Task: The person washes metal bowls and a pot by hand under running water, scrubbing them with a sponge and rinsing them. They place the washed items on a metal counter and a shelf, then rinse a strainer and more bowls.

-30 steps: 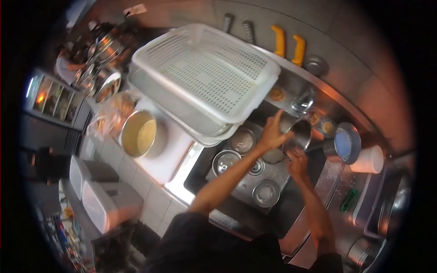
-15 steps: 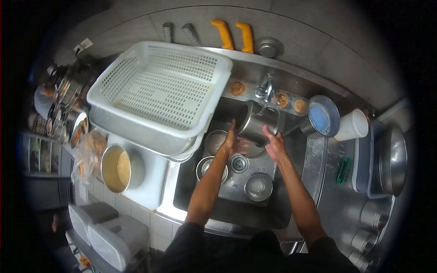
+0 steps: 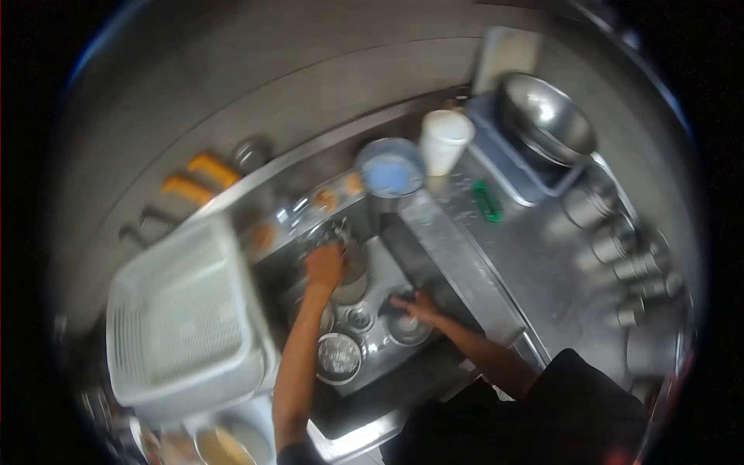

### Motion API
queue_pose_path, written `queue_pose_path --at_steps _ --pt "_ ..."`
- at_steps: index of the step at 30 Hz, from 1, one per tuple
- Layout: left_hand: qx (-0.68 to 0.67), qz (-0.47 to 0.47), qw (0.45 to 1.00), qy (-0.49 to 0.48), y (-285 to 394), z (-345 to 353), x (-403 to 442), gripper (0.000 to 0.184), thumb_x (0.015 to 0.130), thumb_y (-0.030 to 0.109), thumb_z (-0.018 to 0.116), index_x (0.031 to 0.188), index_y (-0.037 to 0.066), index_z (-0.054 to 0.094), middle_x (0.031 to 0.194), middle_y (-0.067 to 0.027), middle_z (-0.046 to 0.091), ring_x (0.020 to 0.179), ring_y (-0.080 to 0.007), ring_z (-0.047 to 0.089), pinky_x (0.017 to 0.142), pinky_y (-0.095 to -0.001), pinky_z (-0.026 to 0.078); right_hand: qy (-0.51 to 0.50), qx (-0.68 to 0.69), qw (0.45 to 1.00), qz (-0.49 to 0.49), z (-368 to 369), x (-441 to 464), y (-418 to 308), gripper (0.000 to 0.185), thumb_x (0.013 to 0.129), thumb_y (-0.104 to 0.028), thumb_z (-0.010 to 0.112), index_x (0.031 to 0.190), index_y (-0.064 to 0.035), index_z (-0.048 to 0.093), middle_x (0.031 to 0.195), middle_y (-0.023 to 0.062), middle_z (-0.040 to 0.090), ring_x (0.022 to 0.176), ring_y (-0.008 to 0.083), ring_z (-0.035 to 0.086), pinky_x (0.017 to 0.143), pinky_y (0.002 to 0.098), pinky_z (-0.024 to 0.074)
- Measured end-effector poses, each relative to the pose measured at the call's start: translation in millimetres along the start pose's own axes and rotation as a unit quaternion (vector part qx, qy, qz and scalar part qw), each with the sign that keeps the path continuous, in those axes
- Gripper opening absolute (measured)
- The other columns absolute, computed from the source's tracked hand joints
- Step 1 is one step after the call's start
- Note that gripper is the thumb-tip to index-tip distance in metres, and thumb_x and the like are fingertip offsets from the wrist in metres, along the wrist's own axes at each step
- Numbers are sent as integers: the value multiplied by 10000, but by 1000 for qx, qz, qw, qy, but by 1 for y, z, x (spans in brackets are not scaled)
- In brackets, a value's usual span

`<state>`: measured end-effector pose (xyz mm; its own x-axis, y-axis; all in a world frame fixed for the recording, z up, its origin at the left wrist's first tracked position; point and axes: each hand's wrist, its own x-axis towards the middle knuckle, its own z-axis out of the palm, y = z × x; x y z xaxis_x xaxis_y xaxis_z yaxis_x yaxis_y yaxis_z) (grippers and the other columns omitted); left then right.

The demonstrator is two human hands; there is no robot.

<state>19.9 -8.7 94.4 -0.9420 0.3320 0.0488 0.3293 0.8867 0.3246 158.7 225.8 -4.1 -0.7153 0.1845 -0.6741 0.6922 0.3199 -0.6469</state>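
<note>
In the head view, my left hand [image 3: 325,266] is closed at the edge of a metal pot [image 3: 353,283] in the sink, just below the faucet [image 3: 293,211]. Blur hides the exact finger placement. My right hand [image 3: 418,308] has its fingers at the rim of a small metal bowl [image 3: 409,332] on the sink floor [image 3: 380,267], right of the drain [image 3: 359,318]. Another round metal bowl [image 3: 339,358] sits below the drain, and one more is partly covered by my left forearm.
A white perforated basket [image 3: 240,310] stands left of the sink. Behind the sink are a pot with blue contents [image 3: 390,177] and a white tub [image 3: 446,139]. On the right counter lie a green brush [image 3: 487,201], a large steel bowl [image 3: 546,116] and several metal containers.
The view has swung to the right. Both hands were around the pot under the faucet; the pot is now lower in the sink, and my right hand has moved to the small bowl.
</note>
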Motion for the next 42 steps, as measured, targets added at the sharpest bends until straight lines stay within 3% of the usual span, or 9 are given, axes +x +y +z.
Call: queue_pose_path --at_steps 5,8,10,14,16,20,22,28,42 --pt "-45 -4 997 61 -45 -2 11 389 885 489 583 852 115 681 787 -162 667 747 -304 672 692 -448 511 5 33 986 -163 -53 -79 47 514 791 -453 750 1049 -16 667 904 108 694 680 179 673 599 295 522" --pt "-212 -235 948 34 -65 -3 10 372 903 457 593 1012 118 701 971 -156 693 856 -300 664 775 -403 513 172 -91 951 -242 -75 -112 49 351 831 -358 735 909 -17 699 757 124 686 655 153 655 610 308 506" --pt "-655 -333 647 203 -98 48 -5 432 949 452 536 1104 71 667 1029 -111 689 934 -276 648 842 -383 498 143 -68 953 -257 -86 -112 55 326 833 -331 736 893 -14 695 750 120 688 651 160 652 608 305 504" --pt "-801 -362 453 150 -81 54 -27 521 982 438 477 1280 15 538 1285 -98 564 1097 -222 576 923 -391 478 127 -25 953 -273 -93 -116 62 321 828 -289 747 859 24 680 740 81 682 665 113 623 614 272 498" --pt "-842 -262 461 99 -70 47 -14 520 988 453 453 1315 54 524 1330 -66 535 1134 -204 540 886 -389 486 106 -68 958 -256 -92 -112 75 298 827 -266 749 855 22 679 730 75 679 661 103 615 611 275 496" --pt "-391 -170 903 -53 -44 59 16 381 947 439 537 1073 101 660 1182 -116 622 1056 -219 574 724 -423 508 160 -109 935 -296 -79 -114 99 248 826 -254 738 818 -14 678 717 128 673 639 225 666 601 333 515" --pt "-116 -99 988 -38 12 -12 0 309 911 395 585 988 103 654 1166 -117 618 1178 -264 522 865 -478 479 175 -155 908 -347 -80 -115 99 242 823 -251 738 806 -18 675 723 129 674 647 256 672 605 343 519" --pt "56 153 977 135 -6 -8 -26 198 886 325 594 974 161 662 1224 -28 584 1241 -250 474 1087 -499 286 199 -118 903 -361 -83 -120 91 228 814 -239 742 782 -27 665 729 133 667 645 295 663 586 363 518" --pt "-194 -57 957 209 -46 16 -39 188 904 229 542 948 108 680 1013 -128 659 963 -332 616 864 -417 466 232 -84 904 -350 -76 -122 92 198 793 -192 769 809 -16 680 721 111 662 620 210 638 592 323 503"
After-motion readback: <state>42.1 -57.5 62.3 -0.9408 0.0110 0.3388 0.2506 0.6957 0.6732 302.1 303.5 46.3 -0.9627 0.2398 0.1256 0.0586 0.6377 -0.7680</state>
